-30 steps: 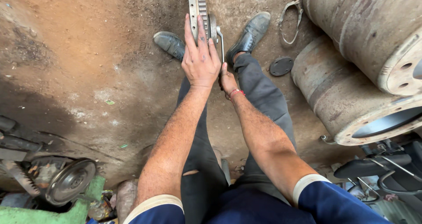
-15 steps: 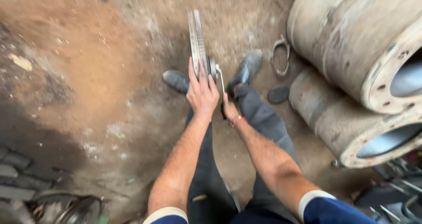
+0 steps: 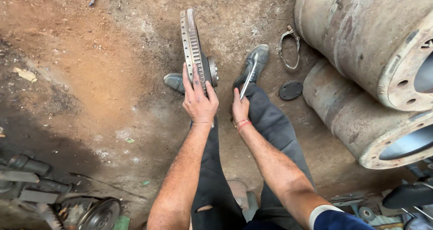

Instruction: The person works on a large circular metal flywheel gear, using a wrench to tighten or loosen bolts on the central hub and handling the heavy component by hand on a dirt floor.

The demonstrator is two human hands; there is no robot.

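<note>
Brake disc point(image 3: 193, 47) standing on edge between our shoes.
We're gripping its near rim with left hand point(image 3: 199, 101); right hand point(image 3: 239, 109) just beside it, closing around a thin metal tool point(image 3: 247, 82).

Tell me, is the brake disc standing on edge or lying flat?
On edge. The brake disc stands upright on the dirt floor; the left hand steadies its near rim, between the shoes.

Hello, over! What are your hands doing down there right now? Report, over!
Left hand steadies the upright brake disc on edge. Right hand holds a slim metal tool. Big rusty drums lie close on the right.
</note>
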